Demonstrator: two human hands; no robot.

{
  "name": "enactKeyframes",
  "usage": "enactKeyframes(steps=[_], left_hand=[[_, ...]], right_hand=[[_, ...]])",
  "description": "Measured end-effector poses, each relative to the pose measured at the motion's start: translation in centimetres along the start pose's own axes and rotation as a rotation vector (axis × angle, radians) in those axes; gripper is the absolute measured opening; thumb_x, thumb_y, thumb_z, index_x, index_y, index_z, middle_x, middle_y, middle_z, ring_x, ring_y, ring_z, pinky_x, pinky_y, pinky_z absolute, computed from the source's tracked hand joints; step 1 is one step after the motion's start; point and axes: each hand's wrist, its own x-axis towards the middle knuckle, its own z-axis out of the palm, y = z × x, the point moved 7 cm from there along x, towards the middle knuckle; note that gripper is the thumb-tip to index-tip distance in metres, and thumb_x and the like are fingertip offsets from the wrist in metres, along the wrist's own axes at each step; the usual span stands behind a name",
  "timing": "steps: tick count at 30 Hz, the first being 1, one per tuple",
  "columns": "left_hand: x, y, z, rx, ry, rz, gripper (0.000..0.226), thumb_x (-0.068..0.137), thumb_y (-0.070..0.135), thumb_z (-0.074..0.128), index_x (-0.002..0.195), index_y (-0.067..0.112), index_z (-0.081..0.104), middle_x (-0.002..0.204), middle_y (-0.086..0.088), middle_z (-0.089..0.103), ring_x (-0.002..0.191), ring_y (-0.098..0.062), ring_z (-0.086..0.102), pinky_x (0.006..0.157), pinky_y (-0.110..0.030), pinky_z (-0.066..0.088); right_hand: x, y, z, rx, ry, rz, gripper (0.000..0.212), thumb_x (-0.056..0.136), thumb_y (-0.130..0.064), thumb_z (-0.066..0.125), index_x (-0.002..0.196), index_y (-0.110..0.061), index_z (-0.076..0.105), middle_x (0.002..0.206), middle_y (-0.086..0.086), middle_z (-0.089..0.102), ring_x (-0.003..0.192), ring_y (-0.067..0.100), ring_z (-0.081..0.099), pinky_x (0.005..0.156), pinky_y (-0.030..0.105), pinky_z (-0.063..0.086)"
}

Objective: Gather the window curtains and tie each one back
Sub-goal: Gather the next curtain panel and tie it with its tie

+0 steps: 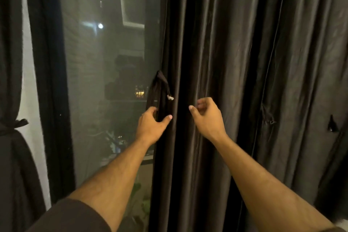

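Dark cloth curtain (244, 62), faint satin sheen

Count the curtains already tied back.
1: the left curtain, cinched by a tie at the frame's left edge. The right curtain hangs loose; others may be out of frame.

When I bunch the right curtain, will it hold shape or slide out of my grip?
The right curtain probably flops: it hangs in soft, deep folds. Its sheen suggests smooth fabric that may slip from the left hand or right hand, so grip firmly. The tie strap dangling at its edge looks limp too.
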Motion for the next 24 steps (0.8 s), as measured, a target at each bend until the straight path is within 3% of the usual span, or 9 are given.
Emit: enactKeyframes(steps=[5,8,10,12,14,17,19,21,24], left_hand=[[2.6,0.3,2.5,-0.072,0.041,-0.041,0.063,0.083,0.041,0.078,0.136,0.016,0.054,0.127,0.002,0.064,0.118,-0.019,0.062,0.095,-0.029,0.051],[3.1,0.2,2.5,-0.135,0.194,-0.044,0.026,0.092,0.009,0.07,0.111,0.022,0.057,0.101,0.005,0.065,0.091,-0.017,0.065,0.068,-0.016,0.044],[3.2,-0.1,2.5,-0.148,0.294,0.014,0.035,0.089,-0.001,0.064,0.086,0.03,0.049,0.08,0.003,0.063,0.069,-0.018,0.059,0.059,-0.029,0.044],[3.7,0.2,2.9,-0.127,0.343,0.142,0.043,0.08,-0.011,0.054,0.079,0.032,0.053,0.081,0.0,0.065,0.072,-0.027,0.061,0.068,-0.031,0.045],[4.5,0.8,3.2,-0.095,0.365,0.231,0.058,0.075,-0.018,0.051,0.093,0.031,0.076,0.111,-0.005,0.073,0.1,-0.032,0.069,0.089,-0.022,0.045],[4.9,2.6,2.8,-0.15,0.276,0.255,0.05,0.083,-0.011,0.061,0.121,0.017,0.075,0.137,0.002,0.064,0.126,-0.023,0.061,0.109,-0.028,0.043],[4.8,3.6,2.1,-0.202,0.248,0.302,0.045,0.089,0.005,0.07,0.13,0.023,0.069,0.137,0.009,0.063,0.127,-0.015,0.059,0.109,-0.038,0.048],[4.3,4.6,0.9,-0.269,0.291,0.35,0.043,0.089,0.015,0.074,0.129,0.027,0.067,0.129,0.012,0.066,0.12,-0.011,0.062,0.102,-0.039,0.054],[3.5,5.6,-0.2,-0.326,0.294,0.346,0.039,0.088,0.053,0.066,0.126,0.046,0.062,0.122,0.022,0.065,0.115,0.002,0.062,0.092,-0.024,0.053]], right_hand=[[4.3,2.2,-0.2,0.071,-0.001,0.039,0.071,0.096,-0.035,0.07,0.154,-0.017,0.033,0.157,0.003,0.037,0.13,0.016,0.052,0.1,0.026,0.048],[7.2,1.6,0.4,0.162,-0.006,0.039,0.09,0.095,-0.033,0.072,0.162,-0.024,0.014,0.165,0.002,0.032,0.146,0.02,0.042,0.118,0.042,0.041],[8.6,0.5,0.9,0.196,-0.007,0.01,0.096,0.095,-0.032,0.072,0.163,-0.03,0.003,0.167,0.0,0.028,0.148,0.019,0.04,0.12,0.039,0.039],[9.3,-1.0,1.2,0.146,0.0,-0.063,0.097,0.098,-0.029,0.068,0.163,-0.033,-0.004,0.167,-0.003,0.027,0.144,0.013,0.042,0.112,0.025,0.042],[9.5,-2.2,1.5,0.074,0.02,-0.121,0.092,0.102,-0.029,0.061,0.162,-0.036,-0.009,0.164,-0.005,0.034,0.129,0.004,0.051,0.095,0.014,0.045],[9.4,-3.9,2.1,0.032,0.049,-0.185,0.086,0.105,-0.042,0.051,0.16,-0.04,-0.016,0.15,-0.003,0.053,0.12,0.011,0.064,0.091,0.021,0.05],[9.4,-4.8,2.6,0.004,0.061,-0.24,0.091,0.104,-0.042,0.054,0.157,-0.044,-0.019,0.112,-0.004,0.073,0.087,0.014,0.073,0.077,0.033,0.062],[9.5,-5.3,3.1,-0.033,0.078,-0.273,0.096,0.104,-0.026,0.058,0.157,-0.044,-0.019,0.075,0.0,0.068,0.06,0.018,0.067,0.057,0.04,0.059],[9.7,-6.2,3.3,-0.042,0.105,-0.306,0.095,0.102,-0.006,0.053,0.16,-0.037,-0.014,0.061,0.006,0.059,0.052,0.026,0.059,0.049,0.04,0.053]])
